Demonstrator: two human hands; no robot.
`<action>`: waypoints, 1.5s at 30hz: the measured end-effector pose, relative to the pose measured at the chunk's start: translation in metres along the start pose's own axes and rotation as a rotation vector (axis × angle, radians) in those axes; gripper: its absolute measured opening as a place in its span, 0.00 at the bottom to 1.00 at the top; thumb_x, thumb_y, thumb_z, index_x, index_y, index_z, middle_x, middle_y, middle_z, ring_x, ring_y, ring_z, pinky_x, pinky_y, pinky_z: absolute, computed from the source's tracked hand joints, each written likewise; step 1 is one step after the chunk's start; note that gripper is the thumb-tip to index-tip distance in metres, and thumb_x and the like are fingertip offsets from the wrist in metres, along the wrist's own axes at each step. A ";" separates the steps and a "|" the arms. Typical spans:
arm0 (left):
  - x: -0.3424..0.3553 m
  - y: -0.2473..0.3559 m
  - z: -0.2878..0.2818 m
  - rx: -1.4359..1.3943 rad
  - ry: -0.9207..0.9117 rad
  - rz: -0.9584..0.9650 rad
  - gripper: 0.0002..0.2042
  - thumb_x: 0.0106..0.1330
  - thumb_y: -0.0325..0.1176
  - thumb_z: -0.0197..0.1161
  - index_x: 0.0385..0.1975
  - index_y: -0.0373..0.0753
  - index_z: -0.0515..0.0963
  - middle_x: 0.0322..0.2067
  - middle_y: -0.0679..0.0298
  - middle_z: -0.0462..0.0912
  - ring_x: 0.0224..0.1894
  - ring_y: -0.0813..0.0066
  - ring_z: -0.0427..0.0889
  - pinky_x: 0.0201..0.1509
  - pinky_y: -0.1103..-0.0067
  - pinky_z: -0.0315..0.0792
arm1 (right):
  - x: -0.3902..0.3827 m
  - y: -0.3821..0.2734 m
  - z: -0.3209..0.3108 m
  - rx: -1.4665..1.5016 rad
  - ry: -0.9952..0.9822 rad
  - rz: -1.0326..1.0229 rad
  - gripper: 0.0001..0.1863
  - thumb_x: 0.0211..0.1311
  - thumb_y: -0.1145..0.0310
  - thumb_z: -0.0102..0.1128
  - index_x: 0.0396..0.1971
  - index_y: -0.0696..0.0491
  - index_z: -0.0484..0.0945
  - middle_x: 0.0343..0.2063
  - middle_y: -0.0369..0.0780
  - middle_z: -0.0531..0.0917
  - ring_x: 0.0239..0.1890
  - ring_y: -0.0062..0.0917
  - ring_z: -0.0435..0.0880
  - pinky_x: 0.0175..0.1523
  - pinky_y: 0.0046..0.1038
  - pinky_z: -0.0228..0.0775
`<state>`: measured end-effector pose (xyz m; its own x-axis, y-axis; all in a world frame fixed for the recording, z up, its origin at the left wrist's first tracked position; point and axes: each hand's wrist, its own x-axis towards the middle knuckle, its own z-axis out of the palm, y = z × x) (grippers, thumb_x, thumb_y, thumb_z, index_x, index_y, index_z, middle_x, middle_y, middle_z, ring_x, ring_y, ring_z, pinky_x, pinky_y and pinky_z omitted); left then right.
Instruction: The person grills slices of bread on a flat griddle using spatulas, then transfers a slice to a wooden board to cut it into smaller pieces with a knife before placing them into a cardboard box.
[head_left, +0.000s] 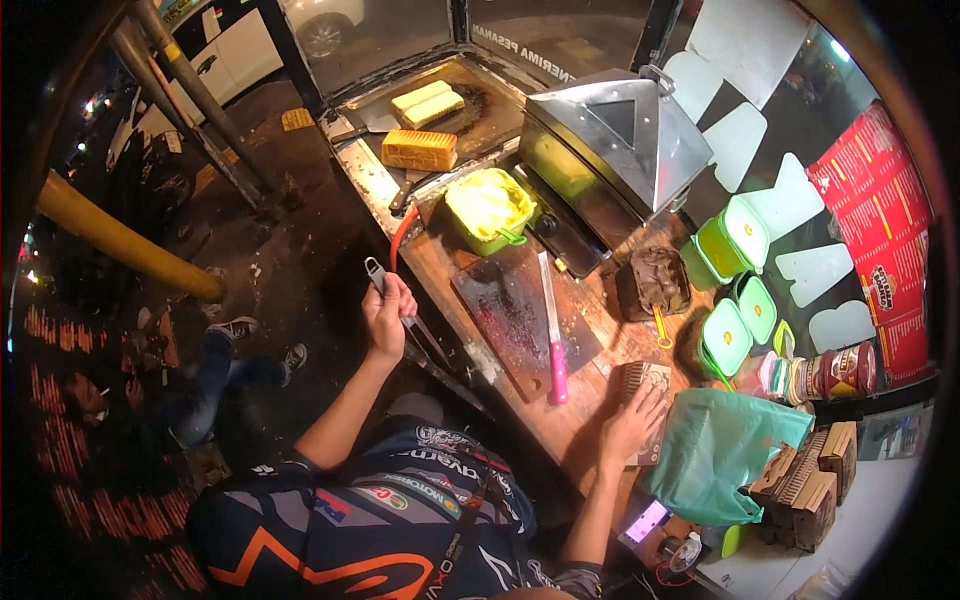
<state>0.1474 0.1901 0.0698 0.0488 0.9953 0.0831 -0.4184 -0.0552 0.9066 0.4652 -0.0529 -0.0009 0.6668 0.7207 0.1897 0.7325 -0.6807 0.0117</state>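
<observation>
- Box (651, 446), brown printed card, lies on the wooden bench (588, 408), between the cutting board and the green bag, under the right hand.
- Metal case (600, 150) stands at the far side, beside the griddle (500, 112).
- Green bag (735, 450) sits just to the right of the box.
- Cutting board (505, 310) lies left of the box, dark and crumb-strewn.
- Tub (478, 232) of yellow spread stands beyond the board.
- Bread: one pale block (428, 103) and one browned block (418, 150) at the griddle.
- Knife (552, 325), pink-handled, rests on the board, untouched.
- Right hand (634, 420): fingers extended and slightly parted over the box; no closed grip visible.
- Left hand (388, 312): fingers curled closed around a metal tool (374, 268), raised off the bench; its exact kind cannot be told.
- Judgement: step in hand appears to be handling the box, tool at the ready. Lifting it would call for the right fingers to close on its edges.
</observation>
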 end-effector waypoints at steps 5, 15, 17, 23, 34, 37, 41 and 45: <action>0.065 0.012 -0.041 -0.041 0.002 0.009 0.15 0.73 0.44 0.46 0.26 0.42 0.63 0.18 0.72 0.59 0.20 0.85 0.58 0.26 0.83 0.58 | 0.002 -0.014 0.004 -0.095 0.025 0.003 0.35 0.55 0.74 0.52 0.66 0.51 0.56 0.66 0.48 0.56 0.67 0.49 0.53 0.69 0.48 0.43; 0.212 0.046 -0.087 -0.140 -0.036 0.178 0.16 0.72 0.45 0.47 0.25 0.41 0.63 0.17 0.72 0.59 0.20 0.84 0.58 0.26 0.84 0.57 | 0.009 -0.050 0.007 -0.111 0.015 0.159 0.39 0.53 0.66 0.61 0.66 0.52 0.55 0.67 0.52 0.51 0.67 0.54 0.48 0.68 0.51 0.42; 0.252 0.051 -0.090 -0.169 -0.056 0.257 0.19 0.71 0.48 0.48 0.22 0.41 0.64 0.15 0.72 0.57 0.17 0.84 0.57 0.23 0.83 0.56 | 0.004 -0.071 0.009 0.029 0.159 0.080 0.32 0.53 0.67 0.62 0.59 0.55 0.63 0.59 0.54 0.64 0.61 0.52 0.60 0.63 0.48 0.52; 0.383 0.060 -0.047 -0.228 -0.285 0.307 0.26 0.69 0.58 0.43 0.18 0.41 0.63 0.12 0.71 0.60 0.11 0.83 0.58 0.15 0.84 0.52 | -0.022 -0.166 0.018 0.381 -0.025 0.175 0.20 0.55 0.70 0.61 0.48 0.56 0.71 0.42 0.53 0.75 0.42 0.49 0.75 0.45 0.41 0.68; 0.489 -0.098 -0.035 0.167 -0.164 0.200 0.33 0.65 0.63 0.46 0.04 0.43 0.60 0.04 0.69 0.60 0.07 0.79 0.62 0.11 0.81 0.53 | -0.082 -0.195 -0.081 0.962 -0.367 0.517 0.14 0.51 0.72 0.64 0.39 0.58 0.75 0.21 0.37 0.76 0.26 0.17 0.72 0.33 0.23 0.66; 0.499 -0.090 -0.031 0.050 -0.219 0.014 0.32 0.63 0.65 0.47 0.06 0.45 0.59 0.05 0.69 0.58 0.05 0.78 0.58 0.10 0.81 0.52 | -0.063 -0.247 -0.103 1.159 -0.480 0.314 0.17 0.53 0.69 0.64 0.43 0.56 0.75 0.24 0.40 0.79 0.27 0.19 0.76 0.34 0.24 0.68; 0.515 -0.075 -0.045 -0.092 -0.185 -0.159 0.33 0.59 0.70 0.47 0.07 0.46 0.55 0.05 0.71 0.55 0.05 0.79 0.53 0.09 0.81 0.46 | 0.001 -0.339 -0.082 1.041 -0.547 0.015 0.18 0.57 0.63 0.61 0.46 0.53 0.75 0.28 0.51 0.81 0.32 0.42 0.82 0.37 0.35 0.71; 0.513 -0.065 -0.072 -0.196 -0.203 -0.135 0.34 0.57 0.72 0.44 0.07 0.46 0.54 0.05 0.73 0.51 0.05 0.81 0.50 0.10 0.82 0.43 | 0.049 -0.427 -0.039 0.996 -0.483 -0.004 0.15 0.59 0.66 0.55 0.42 0.60 0.73 0.30 0.57 0.80 0.36 0.54 0.78 0.40 0.48 0.68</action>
<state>0.1339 0.7098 0.0236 0.2879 0.9554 0.0663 -0.5619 0.1125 0.8195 0.1796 0.2681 0.0412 0.4886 0.8459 -0.2140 0.3734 -0.4244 -0.8249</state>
